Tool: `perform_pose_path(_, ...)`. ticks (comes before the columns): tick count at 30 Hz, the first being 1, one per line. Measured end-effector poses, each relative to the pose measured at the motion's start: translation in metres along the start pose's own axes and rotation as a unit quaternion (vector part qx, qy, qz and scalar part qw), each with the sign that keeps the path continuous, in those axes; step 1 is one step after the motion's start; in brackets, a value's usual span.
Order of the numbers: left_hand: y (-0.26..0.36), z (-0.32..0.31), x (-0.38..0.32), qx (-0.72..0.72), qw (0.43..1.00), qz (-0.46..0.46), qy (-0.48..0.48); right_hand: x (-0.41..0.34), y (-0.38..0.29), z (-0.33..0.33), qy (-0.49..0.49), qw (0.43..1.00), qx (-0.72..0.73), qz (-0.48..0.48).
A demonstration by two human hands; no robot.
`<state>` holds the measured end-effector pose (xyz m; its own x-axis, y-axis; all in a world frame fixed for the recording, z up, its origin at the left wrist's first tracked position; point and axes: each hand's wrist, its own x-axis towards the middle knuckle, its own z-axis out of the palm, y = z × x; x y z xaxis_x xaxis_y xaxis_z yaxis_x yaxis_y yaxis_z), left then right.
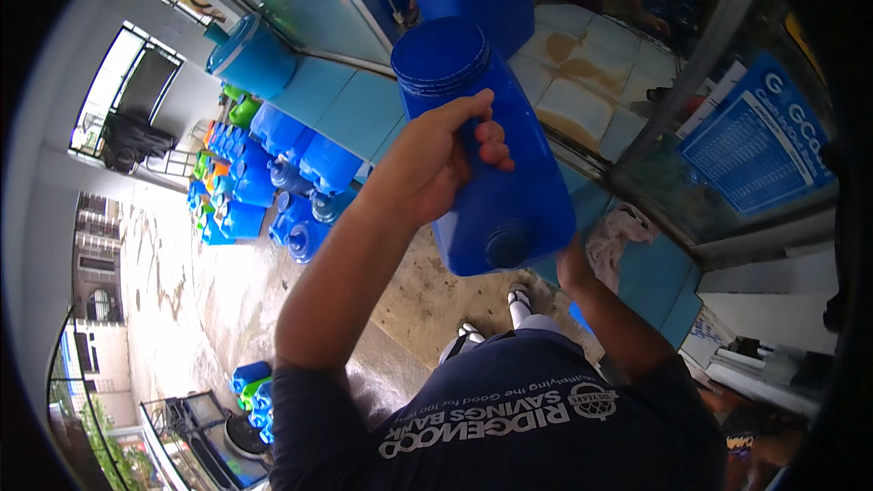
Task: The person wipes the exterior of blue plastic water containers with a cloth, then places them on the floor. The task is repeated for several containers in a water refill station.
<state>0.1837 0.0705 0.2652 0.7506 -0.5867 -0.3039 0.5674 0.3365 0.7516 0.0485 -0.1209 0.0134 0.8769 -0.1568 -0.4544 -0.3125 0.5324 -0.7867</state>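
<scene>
A blue plastic water container [518, 198] with a wide round screw cap [440, 54] is held up in front of me, tilted. My left hand [443, 157] is wrapped around its handle, thumb on top. A dark round plug [507, 247] sits low on its near side. At the container's lower right corner is my right hand [571, 269]; its fingers are hidden behind the container, so its grip does not show. Just beyond the cap, inside a window opening, stands another large blue container [477, 0].
A teal tiled ledge [341, 102] runs below the opening, bearing a light blue bucket [249, 58] and a crumpled plastic bag [620, 235]. Several blue water jugs [249, 181] crowd the floor at left. Inside, another person's hand [655, 24] shows near white tiles [580, 109].
</scene>
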Motion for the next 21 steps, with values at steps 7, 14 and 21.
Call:
perform_pose_path(7,0.017,-0.009,-0.065,0.309,0.945,-0.104,0.034,-0.03,0.068,0.004,-0.087,0.963,-0.187,-0.173)
perform_pose_path(14,-0.043,-0.045,-0.197,0.44,0.884,-0.139,0.075,-0.027,0.057,-0.041,-0.256,0.922,-0.29,-0.018)
perform_pose_path(21,-0.196,-0.148,-0.339,0.405,0.89,-0.066,0.201,-0.095,0.108,0.051,-0.366,0.787,-0.481,-0.12)
